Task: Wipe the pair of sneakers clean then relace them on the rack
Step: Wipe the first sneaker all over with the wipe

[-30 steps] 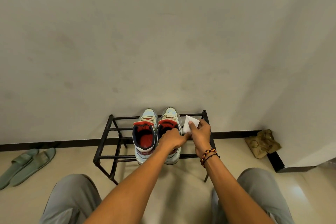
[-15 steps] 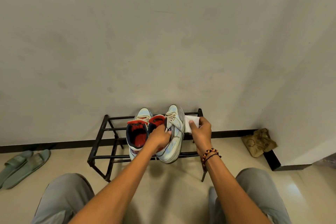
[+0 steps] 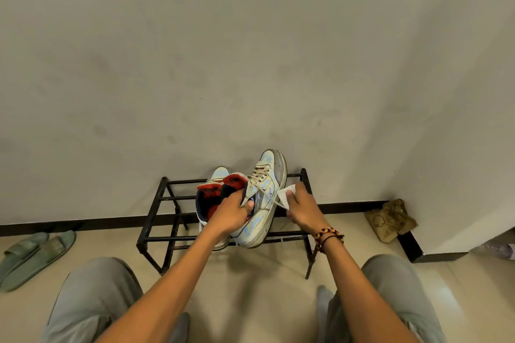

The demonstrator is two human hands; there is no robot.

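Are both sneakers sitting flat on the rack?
No, the left hand tips the right sneaker onto its side, while the left sneaker sits flat on the rack.

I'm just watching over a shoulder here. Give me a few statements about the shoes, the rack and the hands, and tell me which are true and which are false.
1. The left hand grips the right-hand sneaker at its collar, tilting it. True.
2. The right hand is empty. False: it holds a white wipe against the sneaker's side.
3. The other sneaker sits on the black rack. True.
4. The tilted sneaker has no laces. False: laces are threaded through it.
5. Green slippers lie on the rack. False: they lie on the floor, left of it.
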